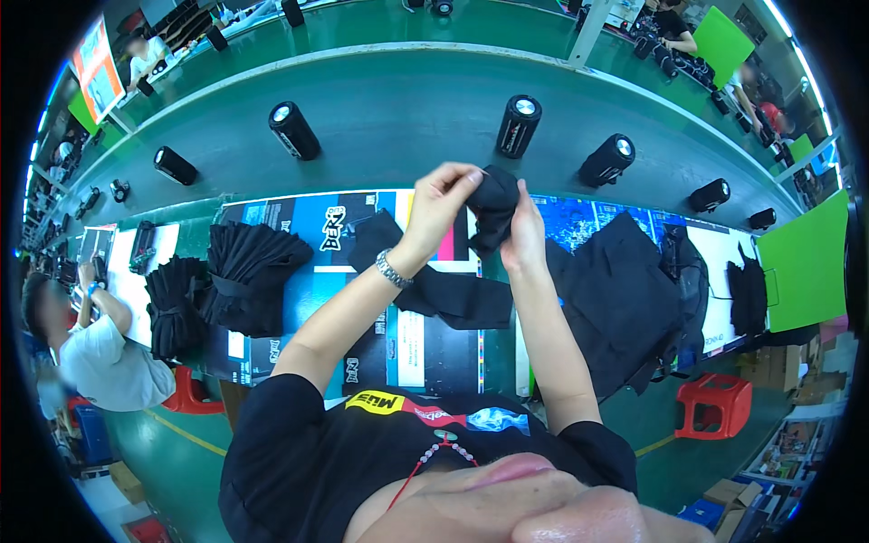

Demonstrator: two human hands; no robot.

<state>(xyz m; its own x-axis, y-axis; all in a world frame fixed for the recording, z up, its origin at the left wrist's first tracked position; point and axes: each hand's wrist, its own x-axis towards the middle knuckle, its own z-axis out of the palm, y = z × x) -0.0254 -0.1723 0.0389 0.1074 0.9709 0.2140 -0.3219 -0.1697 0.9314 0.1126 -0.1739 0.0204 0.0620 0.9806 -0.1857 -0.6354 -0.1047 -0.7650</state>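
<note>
In front of me, above the table's far edge, I hold up a bunched piece of black cloth point(495, 201); whether it is a pouch I cannot tell. My left hand point(442, 206) pinches its left upper side between thumb and fingers. Along its right side, my right hand point(525, 233) grips it, the fingers partly hidden by the cloth. Under my forearms lie flat black cloth pieces point(462, 303) on the printed board covering the table point(412, 348). To the right is a large pile of black cloth point(620, 294), and to the left stands a fanned, tied bundle of black cloth point(253, 271).
Beyond the table, a green conveyor belt point(398, 109) carries several black cylindrical speakers point(519, 127). A second tied cloth bundle point(174, 303) lies farther left. A co-worker point(113, 335) sits at the left. Red stools point(715, 404) and a green panel point(806, 258) flank the table.
</note>
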